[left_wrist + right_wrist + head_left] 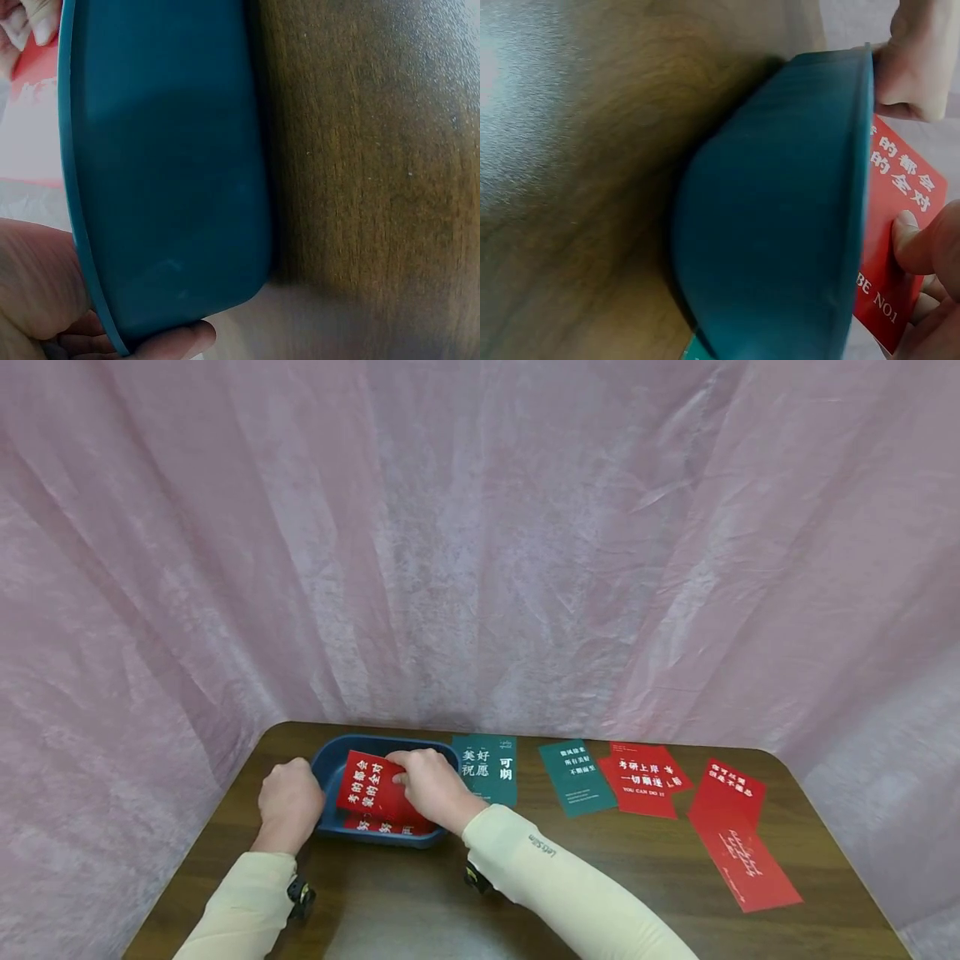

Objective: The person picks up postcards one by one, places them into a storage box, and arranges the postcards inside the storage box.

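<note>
Fingers (913, 244) of the right hand (435, 787) pinch a red rectangular white-lettered card (363, 787) over a dark-blue oblong plastic tray (780, 210) near the table's (600, 868) far left corner, the left hand (289, 802) gripping the tray's rim.

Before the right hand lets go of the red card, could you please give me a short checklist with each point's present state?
1. Left hand steadies the tray: ok, it grips the rim at the left end.
2. Right hand has the red card secure: ok, pinched between thumb and fingers.
3. Red card is over the tray: ok, by the head view.
4. Red card lies flat: not ok, part of it stands above the rim.
5. Space beneath is bare: not ok, at least one other red card lies in the tray.
6. Nearest green cardstock is free of the tray's underside: cannot tell.
</note>
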Demonstrator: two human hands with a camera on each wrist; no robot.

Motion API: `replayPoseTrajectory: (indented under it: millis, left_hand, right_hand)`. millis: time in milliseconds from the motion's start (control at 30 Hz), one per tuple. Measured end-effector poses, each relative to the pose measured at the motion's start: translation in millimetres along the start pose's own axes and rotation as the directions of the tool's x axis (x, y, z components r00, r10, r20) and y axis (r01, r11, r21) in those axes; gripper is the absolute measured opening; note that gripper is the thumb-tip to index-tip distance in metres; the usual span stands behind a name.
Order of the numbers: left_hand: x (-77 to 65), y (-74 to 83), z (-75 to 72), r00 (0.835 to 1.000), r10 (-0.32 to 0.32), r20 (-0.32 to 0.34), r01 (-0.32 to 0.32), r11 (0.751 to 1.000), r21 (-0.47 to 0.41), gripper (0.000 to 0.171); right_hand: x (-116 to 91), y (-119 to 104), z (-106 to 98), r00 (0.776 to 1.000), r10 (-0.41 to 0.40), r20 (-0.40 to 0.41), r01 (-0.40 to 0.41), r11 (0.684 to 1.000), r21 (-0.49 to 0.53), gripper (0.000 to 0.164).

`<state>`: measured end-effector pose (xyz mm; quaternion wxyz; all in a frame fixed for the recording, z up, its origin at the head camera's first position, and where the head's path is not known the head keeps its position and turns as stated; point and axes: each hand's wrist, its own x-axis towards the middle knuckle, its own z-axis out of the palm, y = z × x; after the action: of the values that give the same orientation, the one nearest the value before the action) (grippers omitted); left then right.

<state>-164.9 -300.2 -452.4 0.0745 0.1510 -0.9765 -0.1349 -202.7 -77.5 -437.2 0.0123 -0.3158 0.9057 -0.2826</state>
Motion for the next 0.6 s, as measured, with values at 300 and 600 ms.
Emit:
replayPoseTrajectory:
  millis: [300,600]
  left_hand:
    - [-1.5,0.7,-1.9,1.000,0.004,-0.003,-0.004,1.000,-0.001,0.021]
    - [-1.2,0.4,-0.9,1.000,0.001,0.018,-0.001,1.000,0.009,0.022]
  right_hand:
    - [-3.1,4.2,11.4,0.998,-0.005,0.055,0.010,0.996,-0.090,0.044]
    - [-4.1,8.1,18.8,0.997,-0.054,0.060,0.064,0.984,-0.164,0.042]
